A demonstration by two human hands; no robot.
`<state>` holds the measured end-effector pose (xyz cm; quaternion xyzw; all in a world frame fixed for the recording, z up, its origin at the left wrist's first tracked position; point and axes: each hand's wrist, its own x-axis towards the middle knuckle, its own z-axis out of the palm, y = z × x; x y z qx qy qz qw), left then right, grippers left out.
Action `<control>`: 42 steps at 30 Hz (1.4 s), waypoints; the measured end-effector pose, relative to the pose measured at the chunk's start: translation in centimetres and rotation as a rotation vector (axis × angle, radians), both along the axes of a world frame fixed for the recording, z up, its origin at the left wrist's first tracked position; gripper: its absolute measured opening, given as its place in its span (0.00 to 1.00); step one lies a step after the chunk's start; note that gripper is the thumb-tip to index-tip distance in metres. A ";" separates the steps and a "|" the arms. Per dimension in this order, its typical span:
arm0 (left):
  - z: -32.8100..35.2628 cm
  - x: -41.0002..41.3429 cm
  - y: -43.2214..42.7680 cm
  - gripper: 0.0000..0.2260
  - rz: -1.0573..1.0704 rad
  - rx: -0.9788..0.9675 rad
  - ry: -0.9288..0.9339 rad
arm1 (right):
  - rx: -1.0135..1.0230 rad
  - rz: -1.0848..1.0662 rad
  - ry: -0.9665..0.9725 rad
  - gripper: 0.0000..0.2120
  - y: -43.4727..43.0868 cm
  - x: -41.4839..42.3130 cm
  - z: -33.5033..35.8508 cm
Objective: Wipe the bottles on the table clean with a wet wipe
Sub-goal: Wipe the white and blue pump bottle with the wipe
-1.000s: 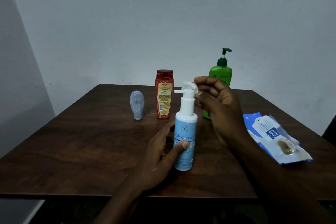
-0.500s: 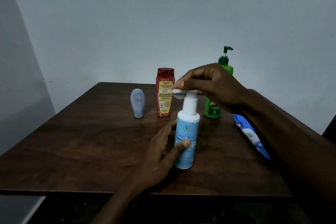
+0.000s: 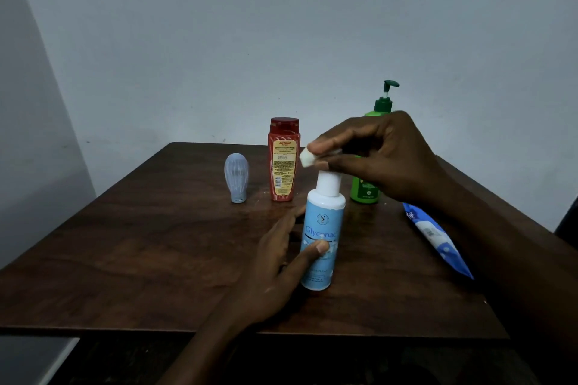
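The light-blue, round plastic pump bottle (image 3: pixel 323 237) stands upright near the middle front of the dark, wood-grain surface (image 3: pixel 140 244). Its long axis is vertical, the white neck is on top and the printed label faces the camera. The left hand (image 3: pixel 281 259) grips its lower body, with the thumb laid across the label and the fingers reaching round the far side. The right hand (image 3: pixel 381 156) comes in from the right above the neck. Its fingers and thumb are curled and pinch a small folded white wet wipe (image 3: pixel 306 159) over the pump head. The wipe's free corner sticks out to the left, and the nozzle beneath it is hidden, so I cannot tell which way it points.

Behind stand a glossy red flat-sided bottle (image 3: pixel 283 159) with a yellow label and a ribbed, pale blue bulb-shaped bottle (image 3: pixel 236 176) resting on its narrow cap end. A bright green pump bottle (image 3: pixel 366 191) with a dark green dispenser is partly covered by the right hand. A soft blue-and-white wipes pack (image 3: pixel 438 237) lies flat at the right, partly under the forearm.
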<state>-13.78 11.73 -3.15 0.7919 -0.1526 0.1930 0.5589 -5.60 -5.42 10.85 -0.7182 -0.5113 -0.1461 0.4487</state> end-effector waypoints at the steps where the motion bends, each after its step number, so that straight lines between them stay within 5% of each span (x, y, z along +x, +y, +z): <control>1: 0.0 0.0 -0.1 0.21 0.008 0.005 -0.005 | 0.032 -0.020 -0.053 0.08 -0.1 -0.2 -0.4; 6: -0.2 0.4 -0.2 0.24 0.062 0.005 -0.033 | -0.005 -0.178 -0.480 0.09 0.8 -1.4 -0.5; 11: -0.2 0.2 -0.1 0.22 0.079 0.018 -0.039 | -0.025 -0.211 -0.526 0.10 1.4 -1.7 -0.5; 22: 0.0 0.2 -0.1 0.22 0.065 0.010 -0.042 | 0.107 0.095 0.232 0.11 -0.1 0.4 0.3; 30: -0.1 0.2 0.0 0.23 0.051 -0.014 -0.025 | 0.217 0.098 0.505 0.13 0.6 1.3 -0.6; 36: -0.1 0.3 0.1 0.21 0.025 -0.113 0.038 | 0.527 0.120 0.913 0.10 1.6 1.0 -3.2; 42: 0.4 0.6 0.2 0.20 -0.022 -0.340 0.111 | 0.560 0.016 0.804 0.11 2.4 -0.5 -6.7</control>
